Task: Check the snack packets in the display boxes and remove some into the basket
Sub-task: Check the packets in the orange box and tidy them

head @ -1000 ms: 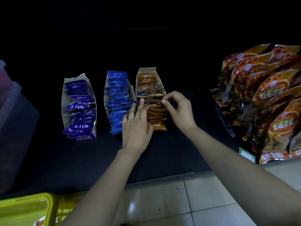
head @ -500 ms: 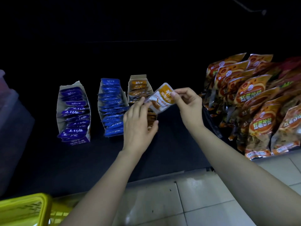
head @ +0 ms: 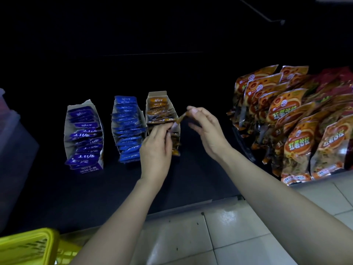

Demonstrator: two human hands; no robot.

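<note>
The orange packet [head: 180, 119] hangs stretched between two pinches and is seen almost edge-on. The right hand [head: 207, 131] nips its upper end between thumb and forefinger, the other fingers loose, and the left hand [head: 155, 148] curls its fingertips round the lower end. Right beneath the grip stands the orange display box [head: 157, 94], its other packets leaning in a row. The blue box [head: 127, 129] sits just left of the left hand, and the purple box [head: 84, 134] is further out on that side. The step in hand looks like the check itself. To do it well, the packet should be rolled between the two pinches until its printed face and seam turn up toward the eyes, since the shelf is dim and an edge-on view tells little. It is best held by the sealed ends, so the contents are not crushed. If it is to go, the left hand is the likelier carrier, as the basket [head: 24, 245] lies well below and left of the grip, close to the person. That wrist should lift clear first, or it may drag neighbouring packets out. The large snack bags [head: 296, 127] stand apart, beyond the right hand.
</note>
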